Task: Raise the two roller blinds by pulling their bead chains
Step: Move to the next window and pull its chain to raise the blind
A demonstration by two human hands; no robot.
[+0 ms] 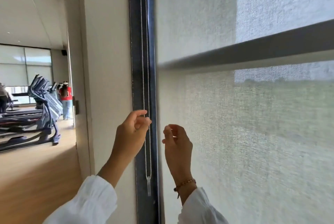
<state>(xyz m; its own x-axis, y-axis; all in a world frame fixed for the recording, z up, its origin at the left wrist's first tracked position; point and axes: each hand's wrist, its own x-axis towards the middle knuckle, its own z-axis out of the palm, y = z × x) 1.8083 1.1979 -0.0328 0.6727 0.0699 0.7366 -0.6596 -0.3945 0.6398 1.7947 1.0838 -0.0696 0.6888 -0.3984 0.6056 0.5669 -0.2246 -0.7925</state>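
Note:
A pale translucent roller blind (235,133) covers the window on the right, with a dark horizontal window bar showing through it. A white bead chain (144,61) hangs as a loop down the dark window frame (137,43), ending in a clear plastic weight (148,185). My left hand (132,133) is at the chain, thumb and fingertips pinched around its strands. My right hand (176,144) hovers just right of the frame in front of the blind, fingers loosely curled and apart, holding nothing. Only one blind and one chain are in view.
A white wall pillar (104,79) stands left of the frame. Beyond it a doorway opens to a gym room with treadmills (36,111) on a wooden floor, and a person in a red top (66,101) stands there far off.

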